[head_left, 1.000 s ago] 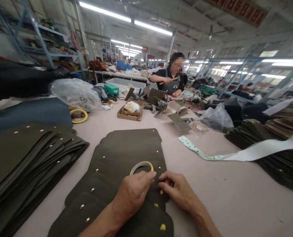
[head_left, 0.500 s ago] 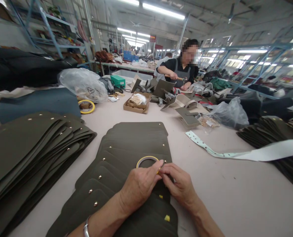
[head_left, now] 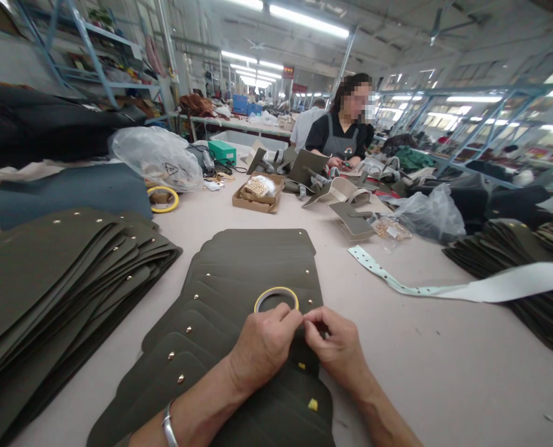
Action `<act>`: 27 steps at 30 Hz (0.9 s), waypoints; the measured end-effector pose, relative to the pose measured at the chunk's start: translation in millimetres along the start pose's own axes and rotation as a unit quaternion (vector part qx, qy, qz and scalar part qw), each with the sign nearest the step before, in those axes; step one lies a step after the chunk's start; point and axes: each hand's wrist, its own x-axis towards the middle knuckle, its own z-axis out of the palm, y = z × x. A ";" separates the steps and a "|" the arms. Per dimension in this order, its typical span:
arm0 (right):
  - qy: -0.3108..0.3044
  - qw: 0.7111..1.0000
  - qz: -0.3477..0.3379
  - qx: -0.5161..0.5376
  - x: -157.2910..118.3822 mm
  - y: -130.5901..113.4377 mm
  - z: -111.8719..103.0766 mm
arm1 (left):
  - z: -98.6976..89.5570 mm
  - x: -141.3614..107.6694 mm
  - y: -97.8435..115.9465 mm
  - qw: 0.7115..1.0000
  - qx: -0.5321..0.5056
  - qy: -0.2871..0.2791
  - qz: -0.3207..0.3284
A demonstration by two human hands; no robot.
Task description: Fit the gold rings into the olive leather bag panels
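My left hand (head_left: 268,338) is closed on a roll of yellow-edged tape (head_left: 276,292), whose ring stands out beyond the fingers. Close beside it, the fingertips of my right hand (head_left: 335,335) are pinched together at the tape roll's near edge; what lies between them is too small to make out. Both hands are above a fanned stack of dark olive panels (head_left: 253,257) with metal studs along their sides. Small yellow tape bits (head_left: 312,404) stick to the panels' right side, below my hands.
Another pile of studded panels (head_left: 71,267) lies at the left, with a second tape roll (head_left: 163,200) behind it. A cardboard box (head_left: 256,202) holds gold-coloured parts. A pale strip (head_left: 397,287) crosses the right side. Across the table is a co-worker (head_left: 344,133).
My hands have shifted slightly, and the left fingers have curled in, showing more of the tape ring. The co-worker has straightened up, and the hammer is no longer raised.
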 end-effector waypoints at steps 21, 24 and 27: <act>-0.015 0.987 0.161 0.009 19.3 37.1 -7.8 | 9.7 6.4 5.6 0.982 0.083 -0.167 -0.034; -0.008 0.993 0.100 -0.062 21.7 34.9 -5.0 | 11.2 5.2 5.5 0.982 0.081 -0.168 -0.037; -0.002 0.991 0.078 -0.105 24.5 32.8 -1.7 | 11.9 4.1 5.7 0.982 0.078 -0.166 -0.041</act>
